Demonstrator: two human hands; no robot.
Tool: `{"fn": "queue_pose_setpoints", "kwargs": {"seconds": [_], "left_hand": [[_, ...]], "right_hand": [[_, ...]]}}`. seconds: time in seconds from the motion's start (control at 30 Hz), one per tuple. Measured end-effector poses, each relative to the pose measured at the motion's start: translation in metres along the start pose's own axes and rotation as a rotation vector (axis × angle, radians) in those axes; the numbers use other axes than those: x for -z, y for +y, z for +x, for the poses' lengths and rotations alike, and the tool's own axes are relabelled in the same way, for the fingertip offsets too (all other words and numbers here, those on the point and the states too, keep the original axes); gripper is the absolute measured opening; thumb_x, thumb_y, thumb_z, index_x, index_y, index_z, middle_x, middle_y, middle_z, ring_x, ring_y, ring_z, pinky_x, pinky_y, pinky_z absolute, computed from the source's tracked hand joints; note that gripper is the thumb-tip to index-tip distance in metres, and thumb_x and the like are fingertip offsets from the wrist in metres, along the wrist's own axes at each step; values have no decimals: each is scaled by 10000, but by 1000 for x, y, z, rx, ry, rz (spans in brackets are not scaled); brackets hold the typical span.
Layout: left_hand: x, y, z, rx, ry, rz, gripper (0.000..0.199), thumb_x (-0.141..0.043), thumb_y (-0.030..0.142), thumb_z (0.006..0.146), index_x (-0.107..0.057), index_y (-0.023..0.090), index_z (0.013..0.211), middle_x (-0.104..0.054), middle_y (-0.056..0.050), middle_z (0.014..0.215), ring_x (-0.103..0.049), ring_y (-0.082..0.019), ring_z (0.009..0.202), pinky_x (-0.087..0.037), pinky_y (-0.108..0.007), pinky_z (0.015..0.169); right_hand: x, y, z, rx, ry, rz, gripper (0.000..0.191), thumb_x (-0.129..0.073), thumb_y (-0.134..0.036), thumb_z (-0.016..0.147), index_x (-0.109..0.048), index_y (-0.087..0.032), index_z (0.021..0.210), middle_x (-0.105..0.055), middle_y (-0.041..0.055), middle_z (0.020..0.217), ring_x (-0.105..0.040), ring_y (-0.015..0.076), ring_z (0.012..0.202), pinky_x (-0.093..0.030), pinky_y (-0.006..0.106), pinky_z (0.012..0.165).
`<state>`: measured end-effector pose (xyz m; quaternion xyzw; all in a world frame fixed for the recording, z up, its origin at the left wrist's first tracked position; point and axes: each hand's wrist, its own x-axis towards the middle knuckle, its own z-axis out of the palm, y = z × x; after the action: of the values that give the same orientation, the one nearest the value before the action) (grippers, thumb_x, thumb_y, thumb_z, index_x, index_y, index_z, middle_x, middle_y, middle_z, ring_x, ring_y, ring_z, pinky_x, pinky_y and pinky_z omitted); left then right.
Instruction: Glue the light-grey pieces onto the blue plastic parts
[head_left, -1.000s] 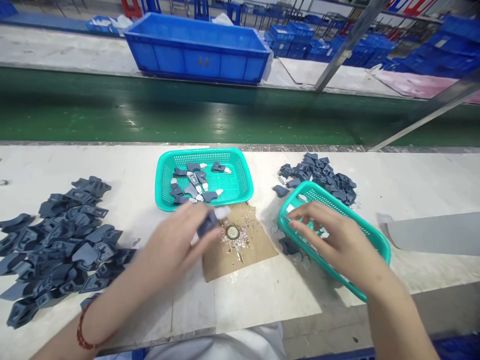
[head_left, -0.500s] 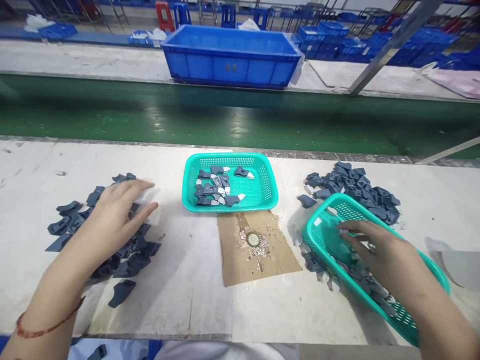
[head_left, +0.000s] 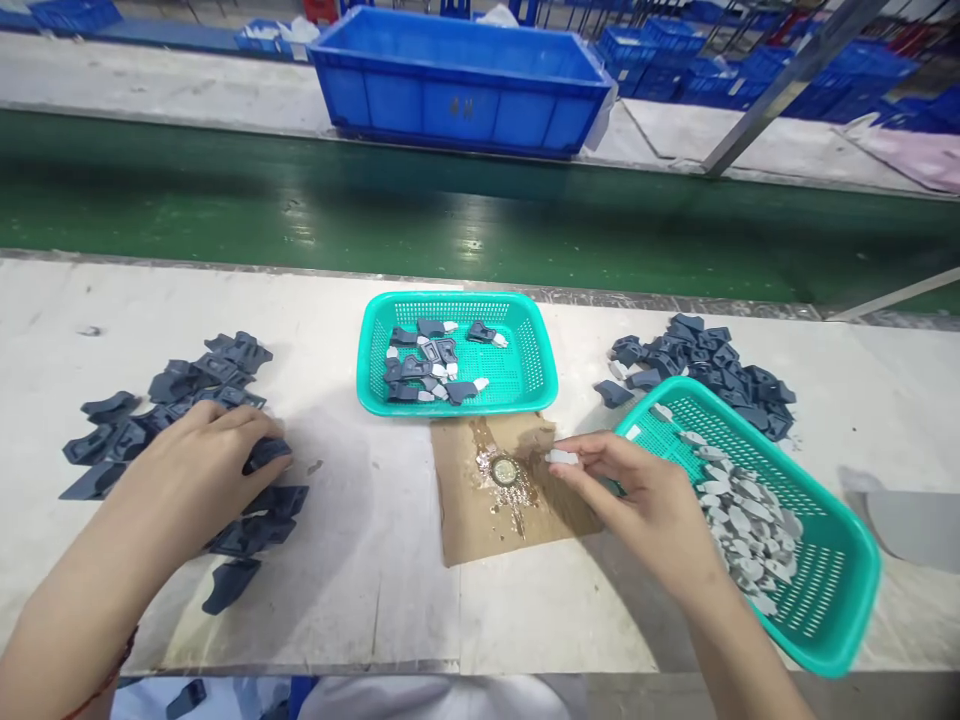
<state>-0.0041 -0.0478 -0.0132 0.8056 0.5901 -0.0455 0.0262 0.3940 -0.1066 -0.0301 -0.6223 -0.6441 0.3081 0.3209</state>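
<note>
My left hand (head_left: 217,460) is closed on a dark grey plastic part (head_left: 264,454), over the left pile of like parts (head_left: 176,385). Between the thumb and fingertips of my right hand (head_left: 637,490) is a small white plastic piece (head_left: 562,457). That hand is above the right edge of a brown cardboard sheet (head_left: 465,510), on which a small round cap (head_left: 505,471) sits amid wet, shiny drops. Many white pieces (head_left: 750,520) lie in the right green basket (head_left: 840,625). Dark parts with white ends (head_left: 420,370) lie in the middle green basket (head_left: 457,410).
Another heap of dark parts (head_left: 705,365) lies behind the right basket. Across a green strip (head_left: 390,220), a large blue crate (head_left: 457,100) stands on the far bench. A metal post (head_left: 787,90) slants up at the far right, and a grey flat piece (head_left: 915,525) lies at the right.
My right hand has left the right basket and moved left over the cardboard with a white piece in its fingers. My left hand has lowered and closed on a dark part.
</note>
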Motion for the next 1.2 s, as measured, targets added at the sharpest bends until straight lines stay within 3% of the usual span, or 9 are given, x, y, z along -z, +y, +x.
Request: {"fn": "queue_pose_setpoints", "kwargs": {"seconds": [0.1,0.2,0.33,0.4,0.47,0.63,0.8,1.03,1.2], "left_hand": [[-1,-3,4,-57,-48,52,439,-395,371,929,-745,116,1006,-761,-155,1066,-603,-367,1006,-471,-460,905],[4,4,3,-34,22,14,503,-351,420,934,-735,114,1047,-740,-169,1162,-620,-379,1071,-472,-486,942],[16,27,-7,116,116,-167,462,-408,516,924,-721,209,1072,-768,-90,1051,-700,-312,902,-529,-389,742],[18,42,-15,207,145,-377,365,-547,546,898,-730,270,1052,-751,-11,822,-682,-227,668,-498,-306,590],[15,60,-21,242,165,-660,296,-694,527,844,-744,298,1025,-726,24,730,-668,-186,607,-496,-259,552],[-1,101,-25,194,74,-1345,204,-744,360,867,-652,254,1015,-780,-71,1144,-754,-217,917,-606,-299,788],[-13,128,-24,146,-170,-1702,183,-664,264,943,-483,263,964,-798,-63,1084,-748,-183,1000,-578,-285,856],[-16,140,-26,109,-206,-1748,255,-668,236,937,-598,256,1181,-791,-69,1092,-762,-159,902,-609,-263,829],[-16,145,-26,89,-151,-1713,107,-672,159,904,-690,221,989,-797,-69,1061,-779,-178,947,-634,-253,845]], "right_hand": [[-4,-4,2,55,-68,-45,116,-648,-322,966,-730,-241,974,-767,36,939,-715,196,820,-569,307,723],[-11,-9,4,93,-158,-41,147,-574,-241,1009,-718,-236,1037,-770,40,1026,-729,195,944,-576,307,823],[-21,-12,5,161,-217,-83,163,-525,-180,1023,-681,-218,1053,-765,56,1055,-736,200,974,-589,333,871],[-24,-12,5,204,-233,-133,165,-507,-170,1028,-666,-207,1054,-760,72,1057,-739,216,973,-601,360,868],[-25,-13,4,231,-257,-208,184,-480,-160,1035,-656,-200,1073,-756,90,1071,-742,235,982,-612,389,860],[-25,-15,1,289,-259,-331,202,-461,-152,1037,-650,-198,1093,-753,116,1076,-744,264,1022,-629,422,860],[-27,-15,-1,323,-252,-366,202,-463,-133,1034,-641,-180,1116,-757,124,1091,-747,276,1038,-638,438,862],[-28,-13,-2,312,-247,-363,190,-463,-151,1040,-644,-177,1088,-758,125,1063,-749,272,1005,-634,435,844],[-28,-12,-2,238,-232,-281,174,-488,-172,1034,-656,-196,1070,-762,115,1085,-749,263,996,-618,409,832]]}}
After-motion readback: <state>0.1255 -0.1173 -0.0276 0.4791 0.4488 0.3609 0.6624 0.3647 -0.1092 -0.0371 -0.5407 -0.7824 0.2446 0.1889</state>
